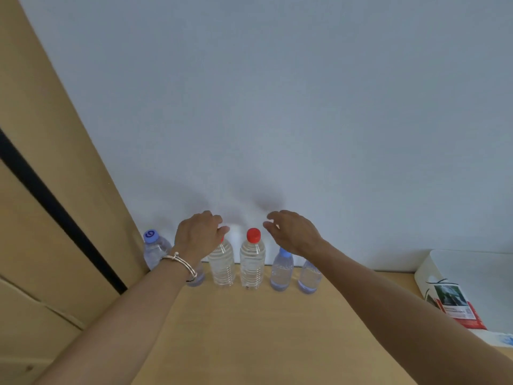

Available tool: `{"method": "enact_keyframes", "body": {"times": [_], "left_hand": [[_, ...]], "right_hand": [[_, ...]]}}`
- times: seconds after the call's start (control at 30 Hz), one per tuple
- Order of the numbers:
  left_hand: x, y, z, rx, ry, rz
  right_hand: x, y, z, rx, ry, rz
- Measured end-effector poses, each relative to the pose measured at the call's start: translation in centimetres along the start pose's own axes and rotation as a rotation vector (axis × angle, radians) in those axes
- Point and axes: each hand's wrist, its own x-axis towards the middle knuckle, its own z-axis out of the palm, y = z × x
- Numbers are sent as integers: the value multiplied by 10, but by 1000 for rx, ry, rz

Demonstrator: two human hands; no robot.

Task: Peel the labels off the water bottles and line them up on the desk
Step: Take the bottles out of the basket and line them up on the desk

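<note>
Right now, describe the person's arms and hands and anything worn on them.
Both forearms are bare: no sleeves, no gloves. Behind the left hand, the wrist carries thin silver bangles with a small bead and a dark cord. The right hand and wrist carry nothing.

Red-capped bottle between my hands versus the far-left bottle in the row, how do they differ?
The red-capped bottle has a plain red cap; the far-left bottle has a pale blue cap with a swirl mark. The red-capped bottle has a clear, tightly ribbed body; the far-left bottle looks smoother and blue-tinted. Both stand upright, capped, with no label showing.
</note>
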Motion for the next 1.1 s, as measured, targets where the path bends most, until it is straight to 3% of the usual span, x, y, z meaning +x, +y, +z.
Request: {"method": "enact_keyframes", "body": {"times": [0.17, 0.43, 0.7, 0.83, 0.93, 1.1], "left_hand": [[0, -13, 4, -40, -104, 7], [7, -18, 6, -107, -111, 93], [7, -29, 4, -30, -106, 168], [2, -70, -1, -52, -101, 89], [-3, -109, 4, 8, -85, 8], [-13, -148, 25, -66, -216, -87]], "right_hand": [[9, -37, 25, -68, -128, -56], [11, -39, 44, -60, -63, -11], [16, -46, 43, -89, -114, 64], [23, -56, 34, -136, -196, 104], [27, -81, 37, -138, -115, 17], [38, -128, 59, -195, -93, -131]]}}
